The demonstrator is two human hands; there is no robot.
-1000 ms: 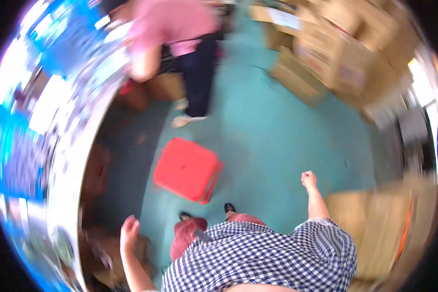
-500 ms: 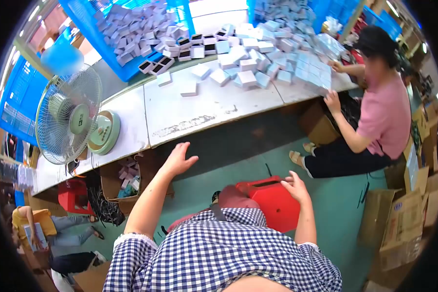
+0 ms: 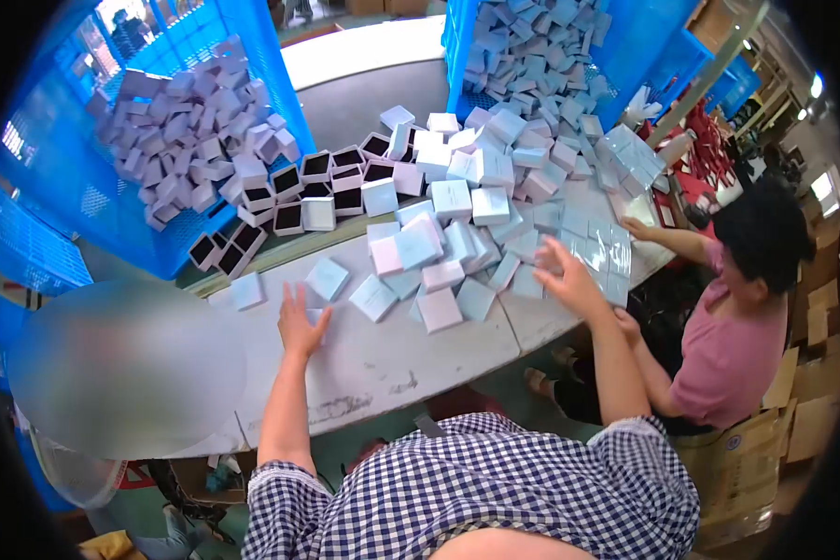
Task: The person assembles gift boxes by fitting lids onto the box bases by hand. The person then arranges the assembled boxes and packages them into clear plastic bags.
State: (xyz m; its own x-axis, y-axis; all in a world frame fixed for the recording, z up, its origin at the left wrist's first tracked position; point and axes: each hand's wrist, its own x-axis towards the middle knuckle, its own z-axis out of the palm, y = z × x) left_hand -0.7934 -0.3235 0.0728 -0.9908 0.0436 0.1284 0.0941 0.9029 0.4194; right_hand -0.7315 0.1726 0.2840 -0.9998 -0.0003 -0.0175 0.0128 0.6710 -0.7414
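Many small white boxes point(image 3: 451, 199) are heaped on the white table point(image 3: 364, 350). My left hand point(image 3: 301, 322) is over the table with its fingers spread, at a small white box that it partly hides; I cannot tell whether they touch. My right hand point(image 3: 569, 280) reaches to the right side of the heap, fingers apart and slightly bent, with nothing seen in it. Close to it lies a flat, shiny group of boxes point(image 3: 593, 252). Open boxes with dark insides point(image 3: 289, 217) sit along the heap's back left.
Blue crates point(image 3: 182, 247) of small boxes stand behind the table at left and right. A co-worker in pink point(image 3: 733, 355) sits at the right, hands at the wrapped boxes. Cardboard point(image 3: 737, 476) lies at the lower right. A large blurred round shape covers the left.
The view has turned from the floor and red stool to the table and come closer to it. Both my hands have moved forward over the tabletop, towards the boxes.
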